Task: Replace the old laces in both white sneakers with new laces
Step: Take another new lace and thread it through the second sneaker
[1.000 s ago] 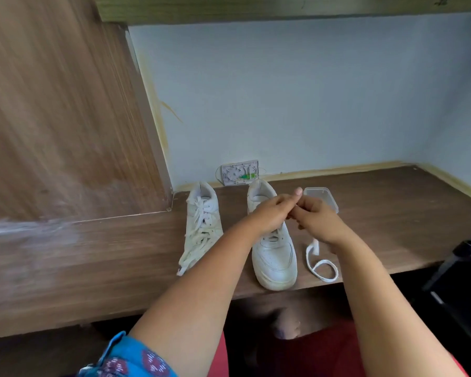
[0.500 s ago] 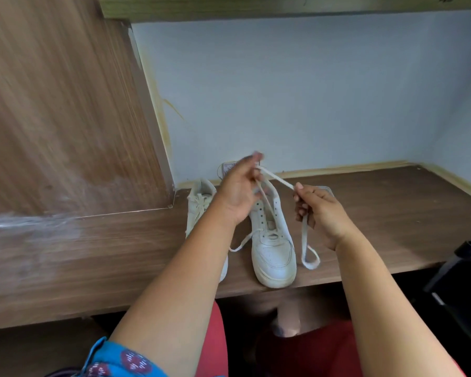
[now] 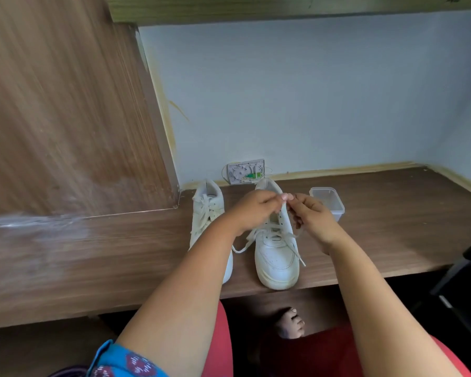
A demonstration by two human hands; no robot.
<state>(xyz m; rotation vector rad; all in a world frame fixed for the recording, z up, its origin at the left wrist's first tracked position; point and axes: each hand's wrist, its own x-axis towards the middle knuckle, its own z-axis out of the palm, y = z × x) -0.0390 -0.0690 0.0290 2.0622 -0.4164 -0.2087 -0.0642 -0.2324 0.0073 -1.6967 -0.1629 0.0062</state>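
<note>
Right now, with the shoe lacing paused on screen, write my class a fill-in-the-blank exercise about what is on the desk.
1. Both hands, left hand and right hand, pinch a lace above the sneaker on the ______ of the pair.
2. The left sneaker is laced, and no hand ______ it.
3. The clear plastic container on the wooden desk stands to the ______ of the right sneaker.
4. The white wall box sits ______ the sneakers.

Missing words: right; touches; right; behind

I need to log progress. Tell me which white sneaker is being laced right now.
The right-hand white sneaker, beside the clear plastic container: both hands pinch its lace above it. The left-hand white sneaker lies untouched.
</note>
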